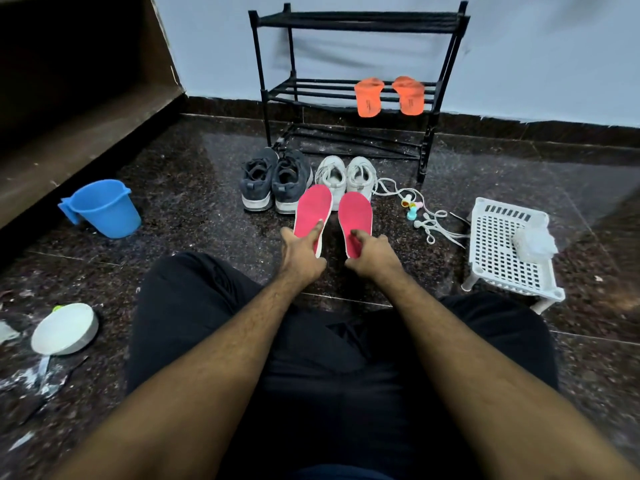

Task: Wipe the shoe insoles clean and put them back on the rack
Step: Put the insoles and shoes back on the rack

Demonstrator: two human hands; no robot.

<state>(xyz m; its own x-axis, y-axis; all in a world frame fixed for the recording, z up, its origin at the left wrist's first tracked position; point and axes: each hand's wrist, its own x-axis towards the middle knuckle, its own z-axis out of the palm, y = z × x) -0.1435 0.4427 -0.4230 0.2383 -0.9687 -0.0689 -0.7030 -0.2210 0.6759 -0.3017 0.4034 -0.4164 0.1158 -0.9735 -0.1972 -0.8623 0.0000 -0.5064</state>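
Two pink insoles stand side by side in front of me. My left hand (300, 251) grips the heel end of the left pink insole (313, 210), thumb lying on its face. My right hand (369, 252) grips the heel end of the right pink insole (356, 220) the same way. Both are lifted with their toes pointing toward the black shoe rack (353, 95). Two orange insoles (369, 97) (409, 95) lie across the rack's middle shelf at its right side. No cloth is in either hand.
Dark sneakers (273, 183) and white sneakers (346, 176) stand on the floor before the rack. Loose laces (429, 220) trail right. A white plastic stool (509, 251) with a clear pad stands at right. A blue bucket (104, 207) and white bowl (65, 329) are at left.
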